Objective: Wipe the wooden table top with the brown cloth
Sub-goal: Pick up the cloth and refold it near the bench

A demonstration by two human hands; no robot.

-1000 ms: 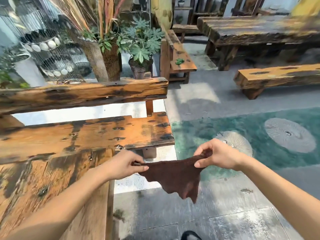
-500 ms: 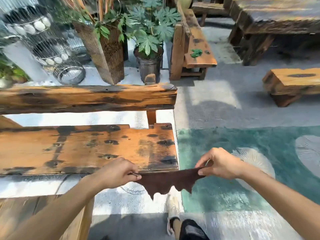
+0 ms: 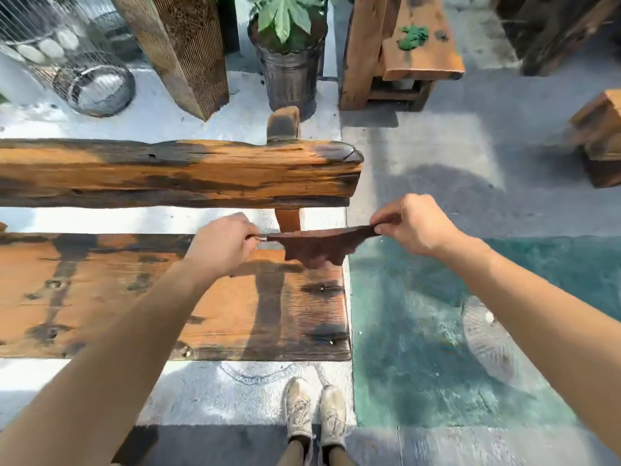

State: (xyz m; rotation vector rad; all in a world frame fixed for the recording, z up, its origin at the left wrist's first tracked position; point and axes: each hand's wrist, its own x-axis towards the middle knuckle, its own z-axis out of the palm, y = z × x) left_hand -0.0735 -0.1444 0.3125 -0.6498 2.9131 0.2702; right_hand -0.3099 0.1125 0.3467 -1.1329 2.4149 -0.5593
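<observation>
Grip: left hand (image 3: 221,242) and right hand (image 3: 411,223) each pinch 1 top corner of the brown cloth (image 3: 319,247), thumb against fingers, both clenched on fabric.
Cloth state: pulled taut between the 2 hands, long axis running hand to hand; lower edge hangs loose in ragged points.
Cloth position: in the air, apparently not touching any wood.
Below grip: wooden plank surface (image 3: 100,297) lies under the left hand and most of the cloth; its right end sits roughly under the cloth's right third.
Right of grip: right hand is past the plank end, over the green painted floor (image 3: 437,331).
Beyond grip: thick wooden beam (image 3: 168,173), just past the hands and parallel to the cloth.
Nearer hand: left, already over the wood.
Step, my read: cloth spread, wiping not yet begun.
Next move: lower cloth flat, shift left onto plank.
Risk: right corner may drape off the end.
</observation>
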